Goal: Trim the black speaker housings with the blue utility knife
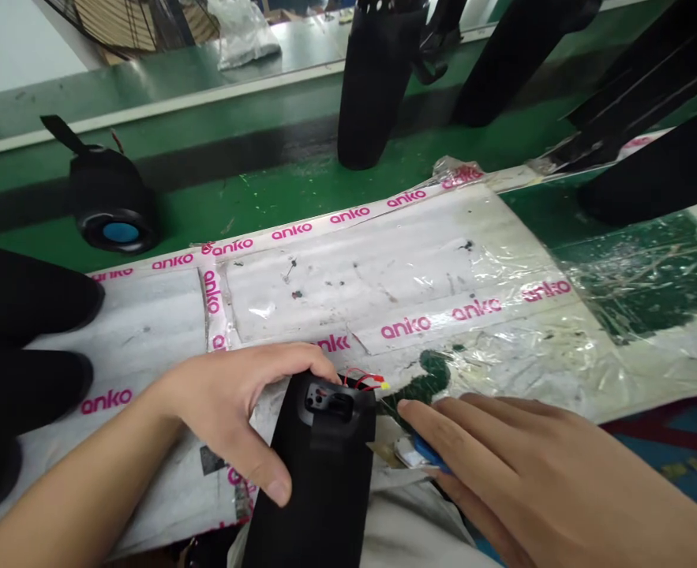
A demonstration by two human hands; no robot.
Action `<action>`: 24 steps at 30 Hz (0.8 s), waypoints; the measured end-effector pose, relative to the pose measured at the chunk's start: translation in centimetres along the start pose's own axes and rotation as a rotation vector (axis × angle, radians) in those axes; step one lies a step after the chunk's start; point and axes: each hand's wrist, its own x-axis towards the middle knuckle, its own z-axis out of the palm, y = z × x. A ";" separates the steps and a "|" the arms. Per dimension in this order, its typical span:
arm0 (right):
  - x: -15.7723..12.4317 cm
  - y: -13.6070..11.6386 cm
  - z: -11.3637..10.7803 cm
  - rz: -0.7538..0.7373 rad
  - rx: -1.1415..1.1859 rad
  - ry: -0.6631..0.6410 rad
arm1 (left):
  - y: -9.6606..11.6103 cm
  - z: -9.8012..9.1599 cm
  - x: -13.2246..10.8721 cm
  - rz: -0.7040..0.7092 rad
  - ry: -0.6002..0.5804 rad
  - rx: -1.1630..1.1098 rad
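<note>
On a green bench under crinkled taped plastic sheeting (pixel 384 268), the left hand (pixel 230 402) grips a matte black cylindrical housing (pixel 318 481) at the near edge, red wires (pixel 363 380) at its top; the right hand (pixel 519 465), fingers extended flat, rests beside it over a blue part (pixel 426 453)

I see a speaker (pixel 111 207) with a blue end lying far left on the green belt (pixel 277 189). Black tubes (pixel 377 87) stand far behind the taped white mat (pixel 384 268).
</note>
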 end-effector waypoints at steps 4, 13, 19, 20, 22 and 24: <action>0.4 -0.7 0.3 -0.005 0.095 0.013 | -0.9 0.5 0.2 0.019 -0.027 0.000; 0.5 -1.4 0.9 0.137 0.296 0.137 | 2.8 1.6 -0.3 -0.232 0.193 0.161; -0.8 -1.2 1.3 0.250 0.277 0.135 | 6.0 -0.8 -4.5 -0.358 0.068 0.524; -0.8 -1.2 1.3 0.249 0.284 0.126 | 6.2 -0.3 -4.5 -0.395 0.086 0.531; -0.7 -1.4 1.3 0.253 0.319 0.102 | 6.3 1.1 -3.6 -0.447 0.173 0.515; -0.7 -1.7 1.3 0.263 0.367 0.110 | 6.1 2.6 -2.3 -0.477 0.283 0.521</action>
